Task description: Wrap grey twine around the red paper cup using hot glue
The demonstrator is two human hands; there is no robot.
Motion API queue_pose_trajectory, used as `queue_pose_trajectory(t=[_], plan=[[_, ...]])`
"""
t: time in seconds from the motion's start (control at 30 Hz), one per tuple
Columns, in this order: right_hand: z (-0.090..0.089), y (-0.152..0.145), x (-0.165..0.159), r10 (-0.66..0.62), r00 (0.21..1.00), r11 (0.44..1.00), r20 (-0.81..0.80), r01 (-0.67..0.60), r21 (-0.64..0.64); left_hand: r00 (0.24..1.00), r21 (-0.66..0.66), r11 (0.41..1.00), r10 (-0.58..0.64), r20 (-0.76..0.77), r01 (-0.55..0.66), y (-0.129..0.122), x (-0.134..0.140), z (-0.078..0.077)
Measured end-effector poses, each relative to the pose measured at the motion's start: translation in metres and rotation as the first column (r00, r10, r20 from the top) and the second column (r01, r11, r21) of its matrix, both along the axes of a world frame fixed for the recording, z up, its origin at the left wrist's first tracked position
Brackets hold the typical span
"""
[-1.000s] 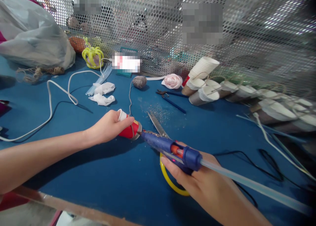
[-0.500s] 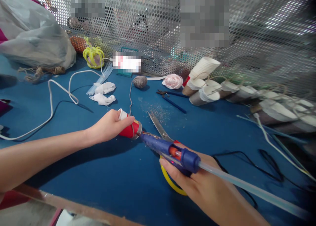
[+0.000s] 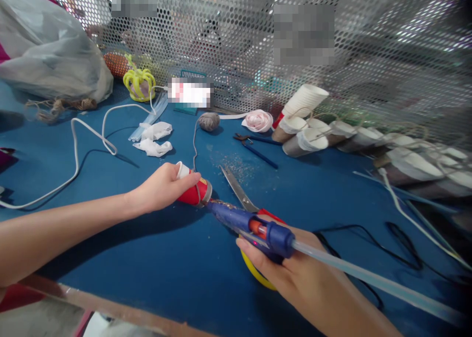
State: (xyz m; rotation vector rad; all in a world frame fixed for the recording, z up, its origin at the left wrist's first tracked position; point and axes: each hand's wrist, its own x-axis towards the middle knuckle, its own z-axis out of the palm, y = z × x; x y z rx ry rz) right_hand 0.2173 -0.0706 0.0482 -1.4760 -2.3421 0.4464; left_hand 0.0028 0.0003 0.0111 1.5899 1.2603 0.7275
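My left hand (image 3: 160,187) grips a small red paper cup (image 3: 190,194), tipped on its side with its white rim toward my palm. Grey yarn runs from a ball (image 3: 209,122) to the cup and lies around it near the base. In my right hand (image 3: 283,268) is a blue glue gun (image 3: 236,216), a long clear glue stick (image 3: 368,273) sticking out of its back. The nozzle meets the lower side of the cup near its base. Beneath the gun lie scissors (image 3: 238,187) with red and yellow handles, partly hidden by my right hand.
Pliers (image 3: 254,148) and a pink ribbon roll (image 3: 258,121) lie farther back. Several wrapped cups (image 3: 306,141) line the right side before a perforated metal screen (image 3: 236,42). A white cable (image 3: 77,155) winds across the left; a black cord (image 3: 368,229) lies at right.
The glue gun has shifted slightly left and down, its nozzle moving along the cup's base edge. My left hand and the cup have stayed nearly still.
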Motion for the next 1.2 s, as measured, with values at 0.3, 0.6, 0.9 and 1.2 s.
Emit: queue_pose_trajectory(t=[0.3,0.6,0.9,1.2], plan=[[0.001,0.008,0.002,0.056,0.998,0.987,-0.007,-0.055,0.152,0.999,-0.027,0.999,-0.019,0.048,0.021,0.000,0.000,-0.004],[-0.010,0.013,0.011,0.036,0.992,0.966,0.118,-0.065,0.250,1.000,-0.031,0.999,-0.018,0.015,0.019,-0.001,-0.002,-0.007],[-0.005,0.020,0.004,-0.133,0.991,0.990,0.007,0.133,-0.046,0.999,-0.031,0.999,-0.035,0.003,0.035,-0.002,-0.003,-0.009],[0.001,0.026,-0.005,-0.115,0.992,0.991,-0.044,0.112,-0.067,0.999,-0.004,0.999,-0.050,-0.007,0.050,-0.003,-0.004,-0.010]])
